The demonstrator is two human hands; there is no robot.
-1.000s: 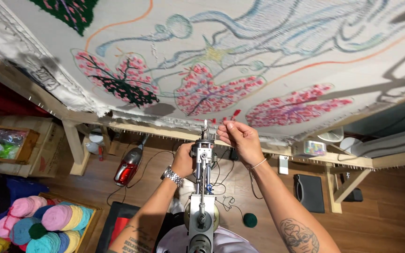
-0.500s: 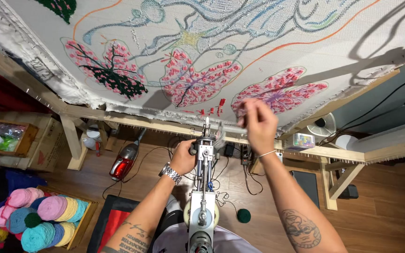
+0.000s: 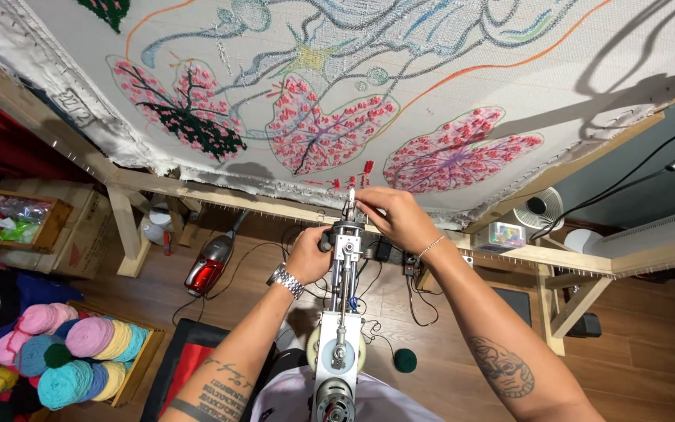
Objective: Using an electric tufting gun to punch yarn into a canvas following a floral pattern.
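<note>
Our left hand (image 3: 308, 254) is closed around the side grip of the silver metal tufting gun (image 3: 339, 312), which stands upright in front of us with its needle tip just below the lower edge of the stretched white backing cloth with pink leaf shapes (image 3: 337, 133). Our right hand (image 3: 391, 217) has dropped from where it was raised against the cloth half a second ago; its fingertips are now pinched together right at the gun's needle tip, apparently on the red yarn, though the strand is too fine to make out. We judge from this that the work has shifted from the cloth to the gun's tip.

The cloth is fixed on a pale wooden frame (image 3: 220, 195). On the wooden floor (image 3: 650, 367) below lie a red handheld vacuum (image 3: 208, 266), a dark green yarn ball (image 3: 405, 360) and a crate of pastel yarn balls (image 3: 80, 355).
</note>
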